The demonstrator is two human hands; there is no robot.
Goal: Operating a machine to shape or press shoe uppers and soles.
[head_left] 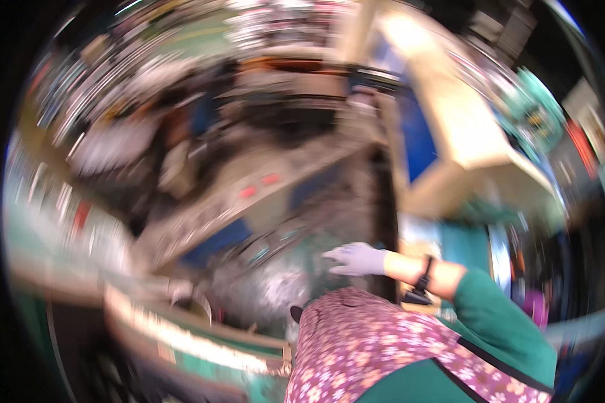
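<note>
My right hand (357, 259) wears a pale thin glove and hangs in front of my body, above the dark, shiny floor (282, 285). Its fingers point left, loosely bent and a little apart, and I see nothing held in them. A black band with a dark device (420, 290) sits on that wrist, below a green sleeve (501, 319). My left hand is out of the picture. A purple flowered apron (383, 336) covers my front.
Motion blurs most surroundings. A grey machine bed with two red buttons (259, 185) runs diagonally ahead. A cream and blue machine housing (450, 127) stands at right. A green-sided bench with a pale edge (181, 336) lies lower left, near a round bucket-like container (198, 307).
</note>
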